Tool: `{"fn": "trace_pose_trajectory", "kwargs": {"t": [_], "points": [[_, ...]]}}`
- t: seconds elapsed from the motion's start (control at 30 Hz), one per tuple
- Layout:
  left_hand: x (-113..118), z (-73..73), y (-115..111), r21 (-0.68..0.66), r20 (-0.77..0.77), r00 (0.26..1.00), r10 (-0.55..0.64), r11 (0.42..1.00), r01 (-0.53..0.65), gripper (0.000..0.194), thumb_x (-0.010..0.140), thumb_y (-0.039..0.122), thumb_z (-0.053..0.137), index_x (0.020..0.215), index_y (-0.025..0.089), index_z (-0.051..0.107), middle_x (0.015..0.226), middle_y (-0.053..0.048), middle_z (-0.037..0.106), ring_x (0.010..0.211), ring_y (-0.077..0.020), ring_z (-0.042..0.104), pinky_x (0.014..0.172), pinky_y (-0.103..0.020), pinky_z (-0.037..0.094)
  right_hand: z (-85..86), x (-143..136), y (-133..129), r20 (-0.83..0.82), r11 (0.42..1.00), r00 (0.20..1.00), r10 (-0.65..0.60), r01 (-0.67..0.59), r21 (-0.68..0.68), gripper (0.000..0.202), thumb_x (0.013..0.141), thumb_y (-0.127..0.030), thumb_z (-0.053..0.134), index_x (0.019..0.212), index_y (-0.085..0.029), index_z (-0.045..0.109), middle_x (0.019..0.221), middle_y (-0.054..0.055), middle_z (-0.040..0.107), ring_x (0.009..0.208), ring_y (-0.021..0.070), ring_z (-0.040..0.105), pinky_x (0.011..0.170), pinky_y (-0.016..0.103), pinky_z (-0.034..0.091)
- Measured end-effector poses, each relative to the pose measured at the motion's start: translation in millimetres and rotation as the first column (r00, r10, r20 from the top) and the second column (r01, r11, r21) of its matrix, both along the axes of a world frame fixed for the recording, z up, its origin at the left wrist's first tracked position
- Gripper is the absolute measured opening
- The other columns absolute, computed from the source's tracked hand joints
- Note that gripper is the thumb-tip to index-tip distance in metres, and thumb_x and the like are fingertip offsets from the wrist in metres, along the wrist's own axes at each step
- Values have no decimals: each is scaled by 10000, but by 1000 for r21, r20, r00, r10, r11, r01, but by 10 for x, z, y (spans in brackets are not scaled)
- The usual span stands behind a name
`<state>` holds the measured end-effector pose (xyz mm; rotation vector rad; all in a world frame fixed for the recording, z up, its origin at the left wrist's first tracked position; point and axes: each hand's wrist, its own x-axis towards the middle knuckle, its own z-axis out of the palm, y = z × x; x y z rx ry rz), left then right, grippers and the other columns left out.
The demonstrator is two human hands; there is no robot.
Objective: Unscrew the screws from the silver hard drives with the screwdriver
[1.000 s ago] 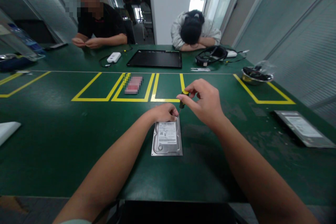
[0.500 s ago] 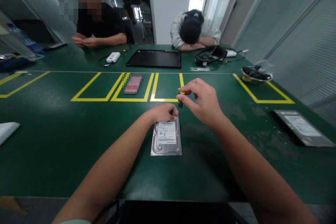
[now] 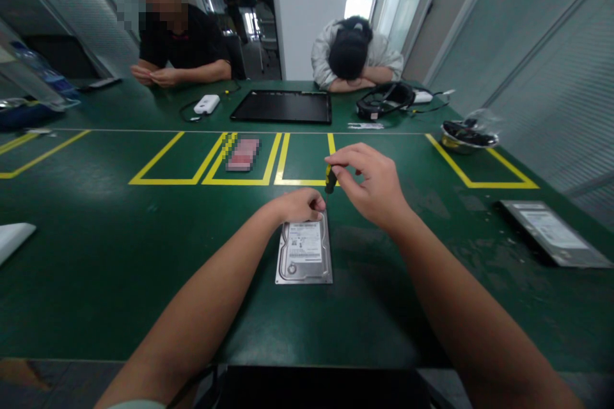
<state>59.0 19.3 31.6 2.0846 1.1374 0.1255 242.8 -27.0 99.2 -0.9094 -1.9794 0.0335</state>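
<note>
A silver hard drive (image 3: 305, 254) with a white label lies flat on the green table in front of me. My left hand (image 3: 304, 205) is closed over its far end, thumb and curled fingers gripping it near the far right corner. Between the thumb and fingertips of my right hand (image 3: 367, 182) is a small black and yellow screwdriver (image 3: 330, 180). It stands nearly upright, its tip pointing down at that same far right corner. Whether the tip sits in a screw is too small to tell.
A second hard drive (image 3: 551, 230) lies at the right. Yellow tape frames (image 3: 307, 183) mark the table, one around a pink object (image 3: 244, 154). Farther back are a black panel (image 3: 283, 107), a headset (image 3: 384, 101), a filled metal bowl (image 3: 467, 142) and two seated people.
My right thumb and fingers have shifted around the screwdriver handle, whose top now leans slightly differently. My left hand and the hard drive have stayed in place.
</note>
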Motion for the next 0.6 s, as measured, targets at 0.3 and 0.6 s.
{"fn": "trace_pose_trajectory", "kwargs": {"t": [0.3,0.6], "points": [[2,-22,20,-19,-1,1000,-10,1000,10,186,737,224,656,912,161,642,861,-36,668,787,-177,600,675,-265,425,-10,-11,-9,36,997,996,78,-78,-8,229,886,-153,549,1048,-193,706,1088,56,745,1050,209,675,934,386,522],[11,13,-6,-23,-15,1000,2,1000,-3,182,751,225,649,923,165,636,869,-32,658,776,-169,596,660,-260,422,-42,-7,20,40,999,998,-48,47,16,232,860,-231,647,1063,-168,738,940,84,640,866,195,628,766,354,539]]}}
